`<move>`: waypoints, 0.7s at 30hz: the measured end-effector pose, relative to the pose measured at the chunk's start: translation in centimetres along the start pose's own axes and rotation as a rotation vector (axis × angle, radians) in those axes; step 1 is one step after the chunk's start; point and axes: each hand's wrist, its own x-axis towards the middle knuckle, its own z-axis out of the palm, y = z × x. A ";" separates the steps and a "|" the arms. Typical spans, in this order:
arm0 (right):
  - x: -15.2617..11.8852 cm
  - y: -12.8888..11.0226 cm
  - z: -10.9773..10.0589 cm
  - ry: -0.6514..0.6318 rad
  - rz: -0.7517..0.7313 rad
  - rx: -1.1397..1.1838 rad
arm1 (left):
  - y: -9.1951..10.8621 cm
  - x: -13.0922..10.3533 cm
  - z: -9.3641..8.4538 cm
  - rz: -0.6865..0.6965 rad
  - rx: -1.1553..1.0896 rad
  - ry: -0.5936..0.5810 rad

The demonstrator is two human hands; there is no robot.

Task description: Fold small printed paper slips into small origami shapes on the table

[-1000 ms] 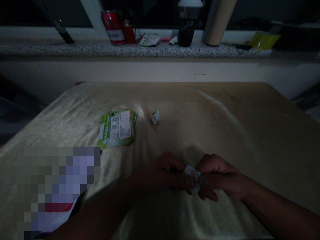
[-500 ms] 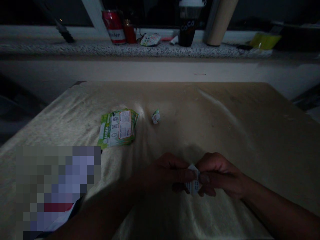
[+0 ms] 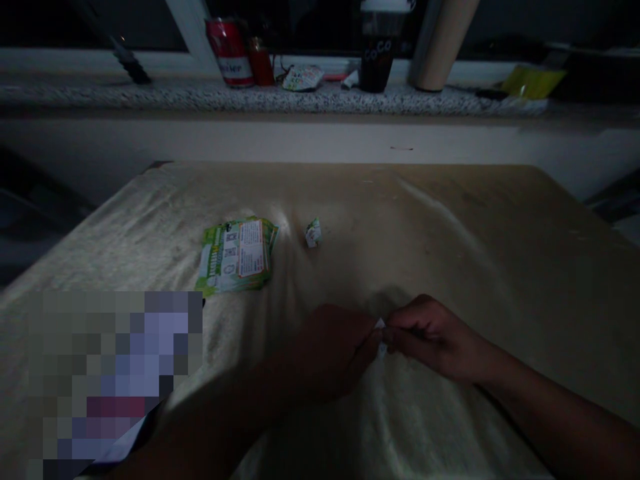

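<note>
Between my two hands, low and right of centre, is a small folded white paper (image 3: 382, 348), mostly covered by fingers. My left hand (image 3: 345, 347) is turned with its back to the camera and pinches the paper from the left. From the right, the thumb and fingertips of my right hand (image 3: 430, 337) grip it too. Farther back on the cloth stands a small folded green and white paper piece (image 3: 313, 233). A pile of green and white printed leaflets (image 3: 237, 257) lies to its left.
A beige cloth (image 3: 425, 227) covers the table. On the granite sill (image 3: 175, 97) behind stand a red can (image 3: 231, 53), an orange-red bottle (image 3: 261, 63), a dark CoCo cup (image 3: 377, 60) and a tan cylinder (image 3: 443, 50). A pixelated patch hides the lower left.
My left hand has rolled over, its back now facing up. My right hand has shifted slightly up and left. Less of the white paper shows between them.
</note>
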 end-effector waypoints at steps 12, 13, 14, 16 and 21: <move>0.2 -0.4 0.9 0.205 -0.086 -0.193 | -0.1 0.6 0.0 -0.157 -0.095 0.060; 0.2 -0.4 0.9 0.214 -0.110 -0.215 | -0.1 0.7 0.0 -0.167 -0.123 0.069; 0.1 -0.4 1.0 0.222 -0.132 -0.233 | -0.1 0.8 0.0 -0.174 -0.155 0.071; 0.1 -0.4 1.0 0.226 -0.138 -0.228 | -0.2 1.0 0.0 -0.184 -0.256 0.072; 0.2 -0.1 0.7 0.219 0.000 0.036 | -1.0 0.9 0.2 -0.273 -0.604 0.092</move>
